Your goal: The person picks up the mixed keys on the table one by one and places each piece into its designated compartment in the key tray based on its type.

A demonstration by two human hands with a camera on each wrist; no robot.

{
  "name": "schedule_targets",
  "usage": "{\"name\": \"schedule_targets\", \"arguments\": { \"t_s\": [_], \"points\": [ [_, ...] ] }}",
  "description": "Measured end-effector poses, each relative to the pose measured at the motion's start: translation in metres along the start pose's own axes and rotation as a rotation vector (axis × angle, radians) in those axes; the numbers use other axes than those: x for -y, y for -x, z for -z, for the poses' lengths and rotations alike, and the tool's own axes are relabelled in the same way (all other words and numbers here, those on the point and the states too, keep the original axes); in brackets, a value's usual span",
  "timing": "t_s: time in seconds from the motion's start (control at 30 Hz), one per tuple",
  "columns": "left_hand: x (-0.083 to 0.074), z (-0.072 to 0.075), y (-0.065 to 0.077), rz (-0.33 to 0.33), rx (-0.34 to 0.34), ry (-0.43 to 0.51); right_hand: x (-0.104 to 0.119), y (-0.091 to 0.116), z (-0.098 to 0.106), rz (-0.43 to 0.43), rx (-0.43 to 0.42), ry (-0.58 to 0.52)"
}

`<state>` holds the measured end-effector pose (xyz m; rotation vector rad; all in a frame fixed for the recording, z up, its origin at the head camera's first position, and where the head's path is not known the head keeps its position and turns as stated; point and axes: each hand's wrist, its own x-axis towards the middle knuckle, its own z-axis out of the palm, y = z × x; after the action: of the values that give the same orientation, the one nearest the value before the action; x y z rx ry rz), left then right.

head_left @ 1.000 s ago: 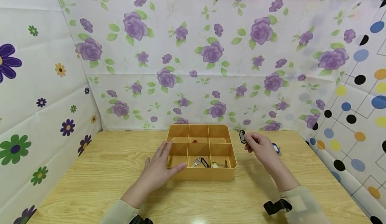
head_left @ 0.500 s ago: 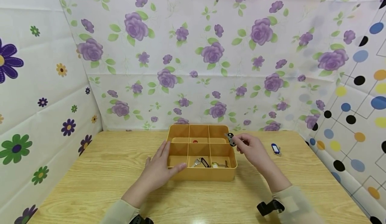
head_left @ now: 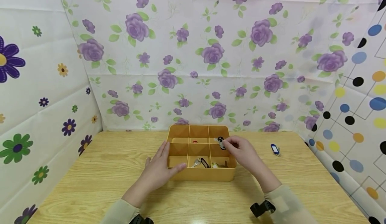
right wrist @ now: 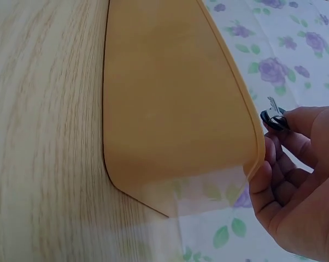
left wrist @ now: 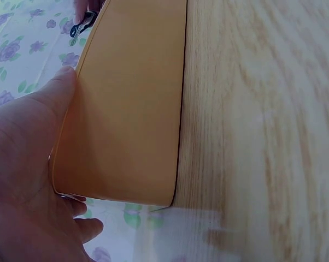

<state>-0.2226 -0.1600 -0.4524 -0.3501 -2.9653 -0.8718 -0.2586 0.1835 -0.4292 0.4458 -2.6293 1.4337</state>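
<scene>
A yellow divided box (head_left: 202,175) stands on the table. My left hand (head_left: 158,170) rests against its left side, fingers straight along the wall and thumb on the front rim. Over the right compartments, my right hand (head_left: 245,153) pinches a key with a black tag (head_left: 221,143); in the right wrist view the key's blade (right wrist: 272,102) sticks up past the fingertips. The front middle compartment holds a key (head_left: 197,162) with a black-edged tag (head_left: 205,162). In the front right one lies a key with a yellowish tag (head_left: 214,165).
A small red item (head_left: 195,141) shows in the back middle compartment, mostly hidden. Right of the box, a blue key tag (head_left: 274,149) with a key lies on the wooden table (head_left: 99,177). Patterned cloth walls (head_left: 193,96) enclose the back and sides.
My right hand has moved left with the key, from beside the box to over its right compartments. The blue key tag now shows fully. The left hand has stayed in place.
</scene>
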Motion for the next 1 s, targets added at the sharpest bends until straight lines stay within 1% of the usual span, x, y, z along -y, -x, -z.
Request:
{"name": "schedule_targets", "arguments": {
  "t_s": [0.23,0.4,0.53,0.87,1.0],
  "points": [
    [0.000,0.000,0.000,-0.004,-0.003,-0.004,0.008,-0.001,-0.006,0.008,0.011,0.025],
    [0.000,0.000,0.001,-0.006,-0.002,-0.007,0.014,-0.002,-0.013,0.007,0.013,0.061],
    [0.001,0.000,0.000,-0.008,-0.003,-0.009,0.020,-0.002,-0.019,0.010,0.013,0.064],
    [0.000,0.001,0.001,-0.002,-0.004,-0.003,0.028,-0.007,-0.034,0.063,0.031,0.107],
    [0.001,0.000,0.000,-0.007,-0.003,-0.003,0.029,-0.008,-0.040,0.065,0.044,0.124]
  ]
}}
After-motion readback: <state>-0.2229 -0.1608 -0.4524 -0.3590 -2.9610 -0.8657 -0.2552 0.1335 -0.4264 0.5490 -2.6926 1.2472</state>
